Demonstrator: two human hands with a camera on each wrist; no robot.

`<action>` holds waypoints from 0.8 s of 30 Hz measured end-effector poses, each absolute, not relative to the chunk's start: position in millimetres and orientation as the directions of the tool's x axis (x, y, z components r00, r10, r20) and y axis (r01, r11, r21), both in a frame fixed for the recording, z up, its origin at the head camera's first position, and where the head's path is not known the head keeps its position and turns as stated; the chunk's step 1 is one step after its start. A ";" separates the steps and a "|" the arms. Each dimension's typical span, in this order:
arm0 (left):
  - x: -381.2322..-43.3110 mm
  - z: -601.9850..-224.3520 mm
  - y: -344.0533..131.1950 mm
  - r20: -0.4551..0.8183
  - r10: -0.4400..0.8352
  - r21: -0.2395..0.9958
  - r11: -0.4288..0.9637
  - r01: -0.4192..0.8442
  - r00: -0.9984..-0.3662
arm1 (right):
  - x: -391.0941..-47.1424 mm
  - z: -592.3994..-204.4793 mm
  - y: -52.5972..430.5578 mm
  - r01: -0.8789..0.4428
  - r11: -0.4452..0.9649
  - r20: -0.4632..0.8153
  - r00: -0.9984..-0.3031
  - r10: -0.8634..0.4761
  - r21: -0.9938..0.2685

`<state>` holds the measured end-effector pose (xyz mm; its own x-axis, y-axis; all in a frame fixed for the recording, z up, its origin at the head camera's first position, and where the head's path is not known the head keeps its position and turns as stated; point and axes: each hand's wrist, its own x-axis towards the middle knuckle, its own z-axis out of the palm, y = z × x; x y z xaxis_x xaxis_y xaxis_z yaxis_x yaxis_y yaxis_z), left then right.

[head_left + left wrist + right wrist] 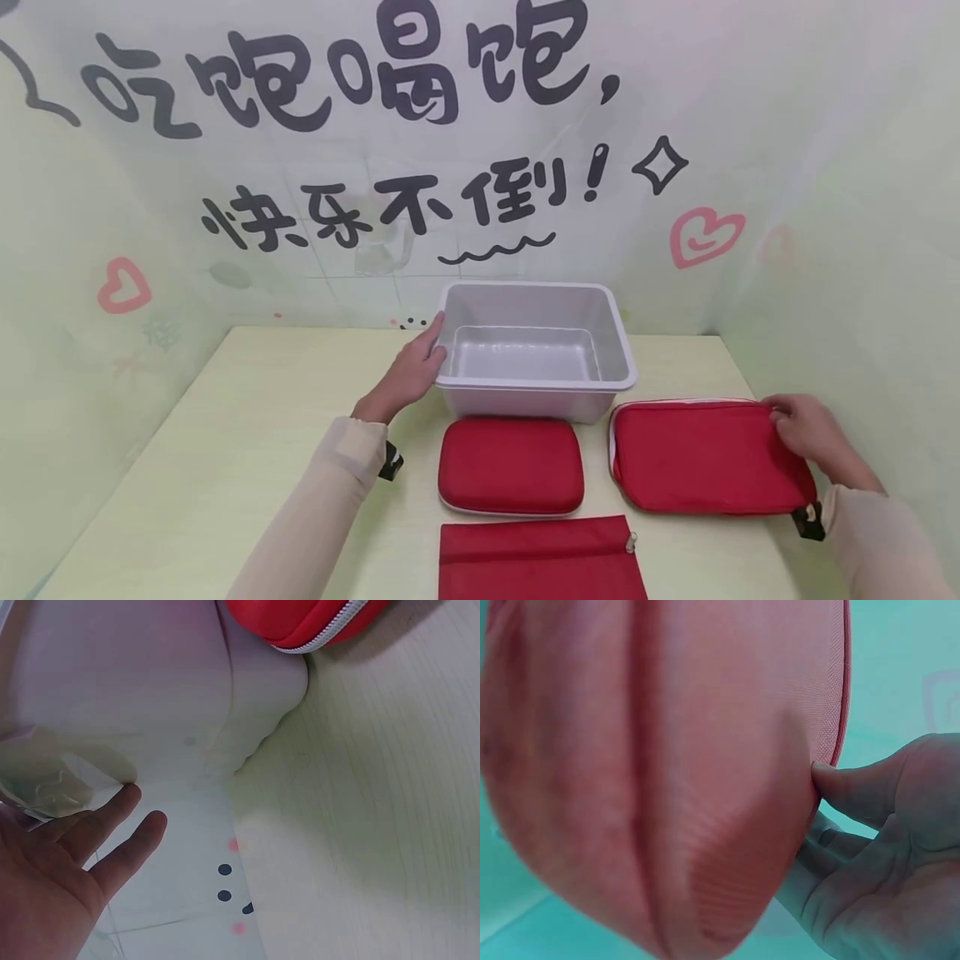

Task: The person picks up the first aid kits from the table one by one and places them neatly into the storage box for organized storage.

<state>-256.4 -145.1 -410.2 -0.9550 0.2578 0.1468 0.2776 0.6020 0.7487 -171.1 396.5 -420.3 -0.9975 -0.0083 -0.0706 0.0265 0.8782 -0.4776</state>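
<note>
At the back of the table stands a light grey plastic bin [536, 386], with nothing visible inside. My left hand [408, 371] holds its left rim, thumb over the inner side. In the left wrist view, two fingers of that hand [82, 859] extend along the outer wall of the bin [142, 690]. Over on the right, my right hand [813, 437] pinches the top right edge of a large red zip pouch [701, 454]. The right wrist view has thumb and fingers of this hand [885, 847] on either side of the pouch's edge [735, 735].
In front of the bin lies a smaller red zip case [510, 464] with rounded corners. Nearer still is a flat red pouch [540, 562] with a zip pull [631, 542], cut off by the frame. A printed wall covering [337, 300] closes off the table's back.
</note>
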 end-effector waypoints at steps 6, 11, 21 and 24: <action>-255.9 -410.3 -145.9 0.146 0.261 0.750 0.600 0.279 -0.954 | -168.8 -402.6 396.8 0.050 0.892 -0.038 -0.999 0.037 -0.449; -256.9 -410.5 -145.9 0.147 0.268 0.746 0.602 0.285 -0.952 | -166.2 -389.0 398.6 0.053 0.906 0.035 -0.997 0.074 -0.420; -255.2 -408.6 -145.5 0.126 0.270 0.754 0.599 0.269 -0.955 | -168.1 -360.8 402.0 0.007 0.936 0.162 -0.984 0.068 -0.353; -255.2 -408.8 -145.9 0.124 0.261 0.760 0.595 0.261 -0.957 | -170.0 -349.8 401.0 0.041 0.934 0.160 -0.982 0.105 -0.355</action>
